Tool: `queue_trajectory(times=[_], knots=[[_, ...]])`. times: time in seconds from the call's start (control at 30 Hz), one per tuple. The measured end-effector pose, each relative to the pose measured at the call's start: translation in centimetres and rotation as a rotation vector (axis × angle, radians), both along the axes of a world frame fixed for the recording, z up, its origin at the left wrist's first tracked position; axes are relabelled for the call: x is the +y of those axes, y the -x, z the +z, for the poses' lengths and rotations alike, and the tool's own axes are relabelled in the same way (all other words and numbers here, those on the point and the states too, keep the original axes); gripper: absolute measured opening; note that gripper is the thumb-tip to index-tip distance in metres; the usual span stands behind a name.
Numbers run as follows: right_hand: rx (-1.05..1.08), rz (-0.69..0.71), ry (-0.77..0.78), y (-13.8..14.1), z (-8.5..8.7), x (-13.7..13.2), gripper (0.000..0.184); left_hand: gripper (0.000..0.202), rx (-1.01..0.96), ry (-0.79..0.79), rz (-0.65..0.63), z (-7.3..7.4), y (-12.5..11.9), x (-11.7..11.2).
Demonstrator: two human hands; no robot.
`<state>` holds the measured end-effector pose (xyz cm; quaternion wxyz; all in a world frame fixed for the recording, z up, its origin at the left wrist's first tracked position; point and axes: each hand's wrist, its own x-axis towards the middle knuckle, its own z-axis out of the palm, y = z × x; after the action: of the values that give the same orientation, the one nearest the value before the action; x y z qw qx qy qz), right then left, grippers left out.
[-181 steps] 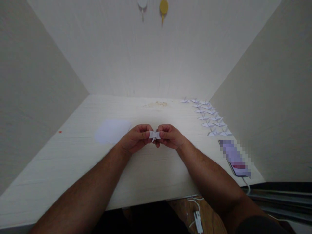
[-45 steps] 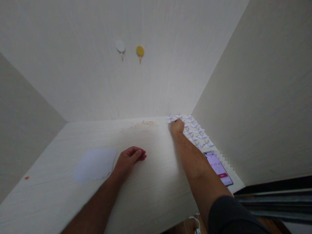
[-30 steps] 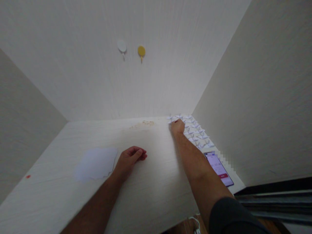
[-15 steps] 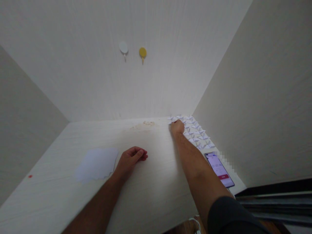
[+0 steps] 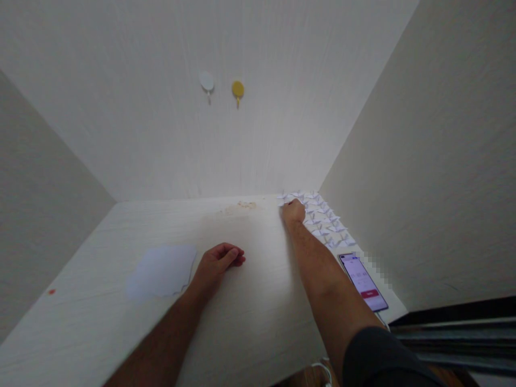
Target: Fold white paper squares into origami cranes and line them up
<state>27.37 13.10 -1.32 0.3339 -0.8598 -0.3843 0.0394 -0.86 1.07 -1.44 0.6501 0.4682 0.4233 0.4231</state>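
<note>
Cable of thin white plastic [image 5: 321,366] is lying in a loop over brown wood-look flooring [image 5: 304,378] at the bottom edge. Just above, a dark grey sleeve [image 5: 379,355] is covering the upper part of the right arm. Beyond the floor, a pale, wood-grained desk [image 5: 250,328] is spreading between light walls. A black-edged smartphone with a lit lavender screen and a red button [image 5: 365,282] is lying slantwise near its right side, some of it hiding under pixel blocks. A small orange-red spot [image 5: 51,292] is showing at the far left.

The left hand [image 5: 220,263] is resting near the middle, thumb and bent fingers together. Just beside its wrist, a stack of thin white paper sheets [image 5: 161,271] is lying with uneven edges. Farther off, white folded-paper cranes [image 5: 321,220] are standing in close rows toward the back right corner. The right hand [image 5: 294,210] is resting bent at their left edge; its fingertips are hiding from view, so I cannot tell whether it is gripping anything.

Tan specks [image 5: 246,205] are dotting the desk's back edge. Highest, a round white hook [image 5: 207,81] and a round yellow hook [image 5: 237,89] are hanging side by side on the back wall [image 5: 258,148].
</note>
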Motion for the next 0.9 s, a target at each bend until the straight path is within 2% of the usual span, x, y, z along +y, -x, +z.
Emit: queue_trajectory(times=[0.17,0.33,0.47,0.63,0.8,0.9], knots=[[0.057,-0.040,-0.060,0.7,0.3,-1.2,0.012,0.030,0.004,-0.004,0.008,-0.2,0.0,0.0],[0.168,-0.061,-0.126,3.2,-0.4,-4.4,0.014,0.029,0.005,-0.008,0.001,-0.1,0.0,0.0],[0.272,0.005,-0.177,5.6,-1.1,-7.5,0.014,0.030,0.016,-0.025,0.020,0.4,-0.1,-0.2],[0.355,0.083,-0.212,7.4,-1.3,-10.3,0.024,0.032,0.063,-0.055,0.063,0.7,-0.3,-0.5],[0.498,0.258,-0.272,7.7,-0.7,-11.1,0.037,0.026,0.215,-0.129,0.076,0.7,-0.8,-0.9],[0.515,0.296,-0.291,7.6,-0.6,-10.7,0.039,0.022,0.258,-0.134,0.082,0.8,-1.4,-1.4]])
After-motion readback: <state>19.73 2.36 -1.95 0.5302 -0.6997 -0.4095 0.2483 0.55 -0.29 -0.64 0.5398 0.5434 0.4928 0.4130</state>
